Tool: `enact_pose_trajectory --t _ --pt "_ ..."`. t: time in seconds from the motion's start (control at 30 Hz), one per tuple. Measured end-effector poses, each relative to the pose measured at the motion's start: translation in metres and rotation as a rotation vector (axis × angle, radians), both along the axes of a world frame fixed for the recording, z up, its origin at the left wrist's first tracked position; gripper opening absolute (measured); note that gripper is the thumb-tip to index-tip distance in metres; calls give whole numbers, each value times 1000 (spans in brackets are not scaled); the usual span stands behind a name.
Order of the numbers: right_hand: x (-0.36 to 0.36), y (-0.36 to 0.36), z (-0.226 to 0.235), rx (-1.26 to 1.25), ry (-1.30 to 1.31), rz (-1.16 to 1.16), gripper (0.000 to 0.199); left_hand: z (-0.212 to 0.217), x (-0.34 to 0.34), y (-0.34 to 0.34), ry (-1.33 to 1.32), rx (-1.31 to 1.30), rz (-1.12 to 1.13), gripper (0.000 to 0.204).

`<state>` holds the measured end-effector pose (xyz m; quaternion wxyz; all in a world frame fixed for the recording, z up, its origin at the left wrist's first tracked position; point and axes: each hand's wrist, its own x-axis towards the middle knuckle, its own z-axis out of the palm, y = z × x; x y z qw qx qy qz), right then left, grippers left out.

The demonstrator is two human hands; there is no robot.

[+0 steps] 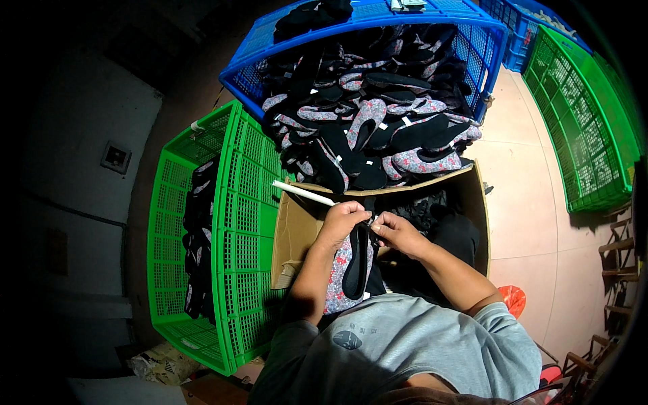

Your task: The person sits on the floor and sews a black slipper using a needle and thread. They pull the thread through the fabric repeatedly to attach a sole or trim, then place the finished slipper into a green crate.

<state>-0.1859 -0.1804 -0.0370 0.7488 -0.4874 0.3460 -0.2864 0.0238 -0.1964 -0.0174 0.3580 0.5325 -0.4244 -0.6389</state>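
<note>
A flat slip-on shoe (pixel 339 271) with grey, pink and red flowered fabric and a black lining lies in front of my body, its far end at my fingers. My left hand (pixel 341 224) is closed at that far end, thumb and fingers pinched together. A white stick (pixel 304 193) sticks out from beside this hand toward the upper left; whether the fingers grip it is hidden. My right hand (pixel 399 233) pinches something small and dark close to the left fingertips, too small to name. Both hands are over an open cardboard box (pixel 294 223).
Ahead, a tipped blue crate (pixel 496 64) spills a heap of similar flowered shoes (pixel 422 160) toward the box. Dark material (pixel 422 206) lies inside the box. A green crate (pixel 253 250) with shoes stands at left, another green crate (pixel 574 121) at right. A red bag (pixel 513 300) sits by my right elbow.
</note>
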Motion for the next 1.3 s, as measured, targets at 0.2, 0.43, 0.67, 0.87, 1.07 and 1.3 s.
enact_pose_trajectory --t 0.2,0.43,0.67,0.87,1.07,1.3 --pt "2 0 -8 -8 -29 -17 17 -2 0 -1 4 0 1 9" --pt "-3 -4 0 19 -11 -8 15 4 1 -3 -6 18 -6 11" --pt "-17 -12 11 128 50 -146 16 37 3 -6 -64 -158 188 12" --pt "-23 -21 9 181 -97 -472 16 98 -36 23 -554 -753 0 12" --pt "-43 -27 12 173 -100 -564 16 97 -33 60 -952 -904 -289 24" --pt "-36 -24 12 158 -118 -520 21 110 -10 71 -990 -754 -54 30"
